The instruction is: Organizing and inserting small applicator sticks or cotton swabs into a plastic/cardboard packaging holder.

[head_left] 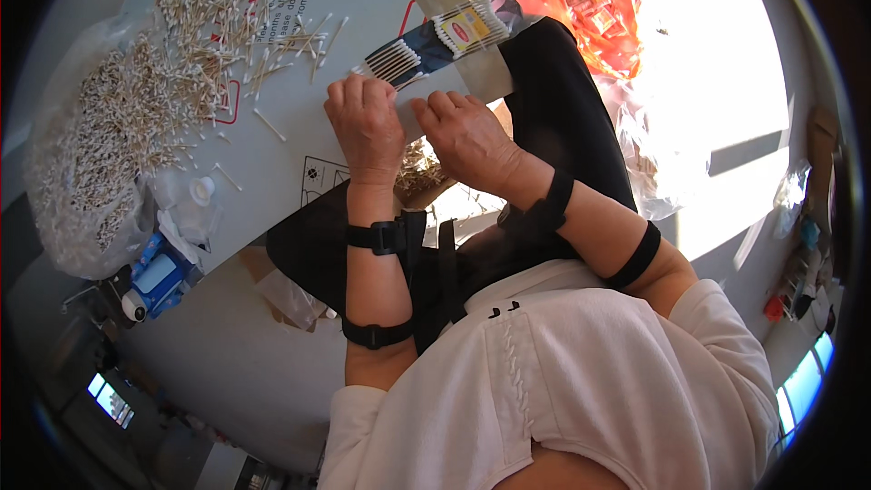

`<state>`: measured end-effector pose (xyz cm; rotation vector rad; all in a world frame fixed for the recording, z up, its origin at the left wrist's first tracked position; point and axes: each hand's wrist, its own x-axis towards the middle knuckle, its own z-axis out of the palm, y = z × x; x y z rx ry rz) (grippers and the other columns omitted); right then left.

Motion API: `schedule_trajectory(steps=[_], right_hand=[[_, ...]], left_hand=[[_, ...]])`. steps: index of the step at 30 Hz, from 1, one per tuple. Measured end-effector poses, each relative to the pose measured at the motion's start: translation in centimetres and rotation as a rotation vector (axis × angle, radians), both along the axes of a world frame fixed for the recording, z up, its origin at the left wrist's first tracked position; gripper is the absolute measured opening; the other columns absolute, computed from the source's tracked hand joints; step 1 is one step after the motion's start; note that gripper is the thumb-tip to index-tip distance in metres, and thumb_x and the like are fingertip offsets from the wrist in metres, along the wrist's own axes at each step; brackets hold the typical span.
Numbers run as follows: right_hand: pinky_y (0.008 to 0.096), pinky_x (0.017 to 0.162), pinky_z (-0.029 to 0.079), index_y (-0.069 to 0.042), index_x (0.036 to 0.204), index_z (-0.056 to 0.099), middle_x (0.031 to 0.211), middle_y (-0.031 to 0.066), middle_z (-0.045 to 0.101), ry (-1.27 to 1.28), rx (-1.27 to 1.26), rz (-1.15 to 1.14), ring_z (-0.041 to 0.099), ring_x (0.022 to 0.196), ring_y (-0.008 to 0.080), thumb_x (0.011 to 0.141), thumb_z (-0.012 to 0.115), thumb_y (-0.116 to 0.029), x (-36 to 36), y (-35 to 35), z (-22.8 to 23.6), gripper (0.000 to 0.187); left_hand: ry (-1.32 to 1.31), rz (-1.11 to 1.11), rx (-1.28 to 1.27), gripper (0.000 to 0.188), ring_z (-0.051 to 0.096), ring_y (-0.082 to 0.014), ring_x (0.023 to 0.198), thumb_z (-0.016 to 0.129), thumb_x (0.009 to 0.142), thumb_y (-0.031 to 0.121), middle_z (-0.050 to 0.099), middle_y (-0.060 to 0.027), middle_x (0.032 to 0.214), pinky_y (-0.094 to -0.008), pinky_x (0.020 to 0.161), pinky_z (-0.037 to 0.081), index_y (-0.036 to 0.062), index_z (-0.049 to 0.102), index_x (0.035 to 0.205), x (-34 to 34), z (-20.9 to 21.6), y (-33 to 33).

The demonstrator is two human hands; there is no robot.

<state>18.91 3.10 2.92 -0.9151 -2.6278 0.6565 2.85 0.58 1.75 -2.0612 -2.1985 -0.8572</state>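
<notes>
My left hand point(365, 122) is at the table's near edge, fingers curled down just below a neat row of cotton swabs point(393, 62). Whatever its fingertips grip is hidden behind the knuckles. My right hand point(472, 141) is close beside it, thumb and fingers drawn together; I cannot make out anything between them. The swab row lies side by side on a dark strip point(426, 44). Farther along that strip sits a flat bundle of swabs with a yellow label point(467, 30). Part of a heap of swabs point(419, 166) shows below, between my forearms.
Loose cotton swabs point(222, 23) are scattered over the grey tabletop point(281, 172). A clear bag point(100, 145) full of swabs bulges at the left. Near it are a small clear bottle point(201, 191) and a blue pack point(163, 277). An orange-red plastic bag point(594, 9) with packs is far right.
</notes>
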Motion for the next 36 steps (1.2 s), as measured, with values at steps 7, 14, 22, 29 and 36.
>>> schedule_trajectory(steps=[7, 14, 22, 29, 36], right_hand=[[0.0416, 0.075, 0.048, 0.001, 0.107, 0.052, 0.09, 0.0136, 0.054, 0.012, -0.042, 0.007, 0.058, 0.086, 0.0326, 0.07, 0.06, 0.001, 0.1, -0.3, 0.2, 0.038], [0.0407, 0.077, 0.048, 0.002, 0.106, 0.052, 0.091, 0.0139, 0.054, 0.026, -0.054, 0.0, 0.058, 0.088, 0.0321, 0.071, 0.06, 0.001, 0.2, -0.4, 0.0, 0.036], [0.0398, 0.077, 0.048, 0.001, 0.106, 0.052, 0.092, 0.0135, 0.054, -0.008, -0.061, 0.006, 0.058, 0.088, 0.0315, 0.072, 0.061, 0.0, 0.2, -0.4, 0.2, 0.036], [0.0403, 0.076, 0.048, 0.001, 0.106, 0.052, 0.091, 0.0134, 0.054, -0.004, -0.059, 0.004, 0.058, 0.088, 0.0314, 0.071, 0.061, 0.0, 0.2, -0.4, 0.3, 0.036], [0.0407, 0.075, 0.048, 0.001, 0.107, 0.051, 0.091, 0.013, 0.054, 0.014, -0.041, -0.001, 0.059, 0.087, 0.0311, 0.071, 0.062, -0.001, 0.1, -0.3, 0.1, 0.038]], left_hand=[[0.003, -0.05, -0.016, 0.016, 0.053, -0.0274, 0.095, 0.072, 0.074, 0.007, 0.059, -0.0031, 0.091, -0.0412, 0.084, 0.042, 0.0112, 0.062, 0.086, 0.2, -0.1, -0.3], [0.007, -0.043, -0.028, 0.015, 0.054, -0.0271, 0.096, 0.071, 0.076, 0.008, 0.06, -0.0031, 0.092, -0.0406, 0.084, 0.042, 0.0117, 0.064, 0.088, 0.1, -0.1, 0.4], [0.019, -0.022, -0.068, 0.014, 0.053, -0.0285, 0.096, 0.071, 0.075, 0.008, 0.059, -0.004, 0.09, -0.0412, 0.084, 0.043, 0.0115, 0.062, 0.084, 0.2, -0.3, 0.7], [0.035, -0.033, -0.086, 0.014, 0.053, -0.0287, 0.096, 0.07, 0.074, 0.007, 0.059, -0.0041, 0.09, -0.0413, 0.084, 0.043, 0.011, 0.062, 0.084, 0.1, -0.3, 0.6], [0.038, 0.018, 0.048, 0.015, 0.053, -0.0272, 0.094, 0.07, 0.072, 0.006, 0.057, -0.0033, 0.089, -0.0414, 0.081, 0.042, 0.0109, 0.063, 0.084, 0.3, -0.1, 1.3]])
